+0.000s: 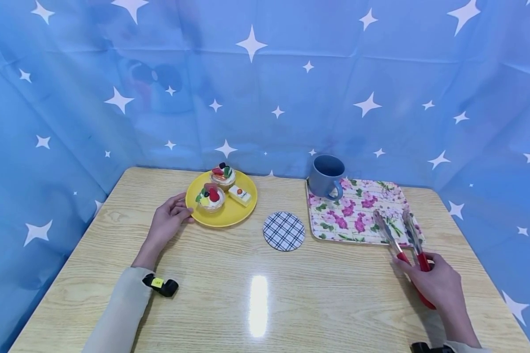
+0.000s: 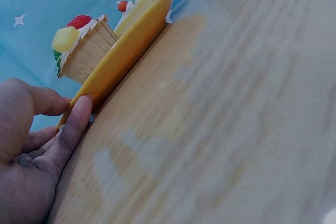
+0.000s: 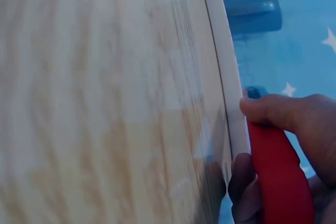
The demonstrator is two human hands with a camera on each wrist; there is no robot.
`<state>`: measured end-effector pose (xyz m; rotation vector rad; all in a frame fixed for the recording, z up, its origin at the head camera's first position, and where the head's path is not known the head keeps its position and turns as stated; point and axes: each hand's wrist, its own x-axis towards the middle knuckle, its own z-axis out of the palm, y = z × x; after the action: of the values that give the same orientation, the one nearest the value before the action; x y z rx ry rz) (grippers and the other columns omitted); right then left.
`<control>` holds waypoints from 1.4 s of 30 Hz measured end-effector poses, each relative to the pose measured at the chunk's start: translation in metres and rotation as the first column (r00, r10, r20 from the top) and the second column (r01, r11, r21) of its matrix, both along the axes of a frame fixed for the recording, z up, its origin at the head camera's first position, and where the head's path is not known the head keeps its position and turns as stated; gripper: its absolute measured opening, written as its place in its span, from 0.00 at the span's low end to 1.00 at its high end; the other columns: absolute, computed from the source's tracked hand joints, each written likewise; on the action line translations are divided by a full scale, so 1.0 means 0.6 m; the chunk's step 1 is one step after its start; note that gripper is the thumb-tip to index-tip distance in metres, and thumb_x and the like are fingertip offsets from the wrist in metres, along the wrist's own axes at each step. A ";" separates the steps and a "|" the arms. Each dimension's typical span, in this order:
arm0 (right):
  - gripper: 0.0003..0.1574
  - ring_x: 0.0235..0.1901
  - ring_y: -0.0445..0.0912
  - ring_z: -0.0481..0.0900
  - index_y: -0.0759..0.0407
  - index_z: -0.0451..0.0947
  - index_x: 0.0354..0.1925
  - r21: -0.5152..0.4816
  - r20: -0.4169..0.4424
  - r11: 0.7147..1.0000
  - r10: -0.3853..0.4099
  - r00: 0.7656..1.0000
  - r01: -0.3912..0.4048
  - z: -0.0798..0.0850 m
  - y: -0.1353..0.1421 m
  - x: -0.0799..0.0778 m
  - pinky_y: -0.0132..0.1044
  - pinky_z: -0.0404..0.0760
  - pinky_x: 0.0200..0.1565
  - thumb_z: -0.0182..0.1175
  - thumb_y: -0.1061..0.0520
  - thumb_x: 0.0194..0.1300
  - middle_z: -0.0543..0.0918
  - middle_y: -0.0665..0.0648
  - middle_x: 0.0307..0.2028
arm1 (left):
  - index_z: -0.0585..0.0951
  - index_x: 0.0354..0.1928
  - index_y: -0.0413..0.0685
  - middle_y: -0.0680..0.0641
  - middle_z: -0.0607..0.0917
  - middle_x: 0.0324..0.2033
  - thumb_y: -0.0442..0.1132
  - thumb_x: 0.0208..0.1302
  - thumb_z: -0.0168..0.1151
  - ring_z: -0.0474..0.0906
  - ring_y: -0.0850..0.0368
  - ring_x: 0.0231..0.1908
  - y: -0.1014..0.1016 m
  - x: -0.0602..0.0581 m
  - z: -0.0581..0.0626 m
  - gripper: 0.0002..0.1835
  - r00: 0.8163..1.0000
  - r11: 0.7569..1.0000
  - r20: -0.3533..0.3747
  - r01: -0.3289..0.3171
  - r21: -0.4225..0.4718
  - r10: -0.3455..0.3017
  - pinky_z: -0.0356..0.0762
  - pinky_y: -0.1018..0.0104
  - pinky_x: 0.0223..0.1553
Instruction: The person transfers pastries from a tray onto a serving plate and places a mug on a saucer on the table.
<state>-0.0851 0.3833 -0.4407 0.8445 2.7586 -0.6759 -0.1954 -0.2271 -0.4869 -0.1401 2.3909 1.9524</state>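
Note:
At the left, my left hand [image 1: 165, 221] pinches the rim of a yellow plate [image 1: 236, 215] between thumb and fingers. Two fruit-topped cupcakes [image 1: 210, 198] and a small cake slice [image 1: 240, 195] sit on the plate. In the left wrist view the plate [image 2: 121, 59] appears close to the tabletop; whether it touches cannot be told. My right hand [image 1: 439, 284] grips metal tongs by their red handles [image 1: 423, 262]. The tongs' spread tips are over the right part of a floral tray [image 1: 349, 215]. One red handle [image 3: 283, 177] shows in the right wrist view.
A blue-grey mug [image 1: 323, 180] stands upright on the tray's back left corner, handle toward the front right. Between plate and tray lies a round checked coaster [image 1: 284, 231]. The wooden table [image 1: 203, 294] ends at a blue star-patterned curtain [image 1: 265, 98].

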 end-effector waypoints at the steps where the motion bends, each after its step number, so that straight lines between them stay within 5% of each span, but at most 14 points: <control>1: 0.77 0.49 0.68 0.76 0.78 0.56 0.71 0.003 0.001 1.000 0.006 1.000 -0.006 0.000 0.000 0.001 0.42 0.88 0.29 0.61 0.16 0.54 0.72 0.81 0.57 | 0.63 0.78 0.49 0.42 0.77 0.51 0.36 0.76 0.58 0.83 0.67 0.37 0.000 0.000 0.000 0.32 1.000 1.000 0.000 0.000 0.000 0.000 0.92 0.70 0.45; 11: 0.77 0.41 0.61 0.81 0.80 0.52 0.71 0.007 0.065 0.994 0.108 0.992 -0.108 0.011 0.004 0.009 0.39 0.84 0.25 0.59 0.16 0.58 0.77 0.80 0.50 | 0.63 0.78 0.51 0.41 0.76 0.53 0.37 0.76 0.58 0.83 0.66 0.39 -0.004 0.001 -0.001 0.32 1.000 1.000 0.004 -0.006 -0.008 0.006 0.91 0.70 0.46; 21: 0.73 0.42 0.65 0.78 0.75 0.60 0.70 0.113 0.054 0.991 0.072 0.996 -0.078 0.013 0.000 0.018 0.39 0.76 0.23 0.60 0.16 0.55 0.78 0.79 0.50 | 0.63 0.79 0.51 0.41 0.76 0.53 0.37 0.76 0.58 0.83 0.66 0.40 -0.004 0.000 0.000 0.32 1.000 1.000 0.006 -0.003 0.000 0.003 0.91 0.70 0.46; 42: 0.77 0.34 0.60 0.81 0.83 0.58 0.65 0.101 0.089 0.991 0.074 0.993 -0.083 0.012 0.002 0.023 0.44 0.84 0.22 0.59 0.15 0.55 0.79 0.79 0.43 | 0.62 0.79 0.50 0.41 0.77 0.52 0.37 0.76 0.58 0.84 0.67 0.38 0.000 -0.002 0.000 0.32 1.000 1.000 0.018 -0.009 -0.005 0.009 0.91 0.70 0.46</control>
<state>-0.0713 0.3847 -0.4333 0.7606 2.7542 -0.4739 -0.1969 -0.2272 -0.4872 -0.1685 2.3882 1.9405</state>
